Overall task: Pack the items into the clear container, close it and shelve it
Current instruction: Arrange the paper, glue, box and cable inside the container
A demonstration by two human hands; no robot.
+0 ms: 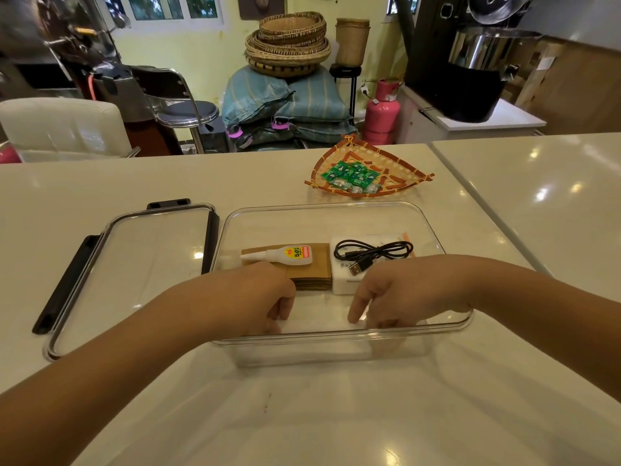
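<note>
Both my hands dip into the clear container (447, 326) at frame centre: left hand (265, 297) curled loosely, empty, beside the brown paper stack (314, 269); right hand (389, 297) fingers spread, empty, to settle the items. Glue bottle (285, 254) and USB cable (373, 252) lie beyond; the lid (134, 264) waits left.

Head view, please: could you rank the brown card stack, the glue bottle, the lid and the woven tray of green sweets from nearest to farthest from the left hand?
From the left hand:
1. Brown card stack, right beside the fingers, inside the container.
2. Glue bottle, lying on that stack, just beyond.
3. Lid, flat on the counter to the left.
4. Woven tray of green sweets, far side, beyond the container.
</note>
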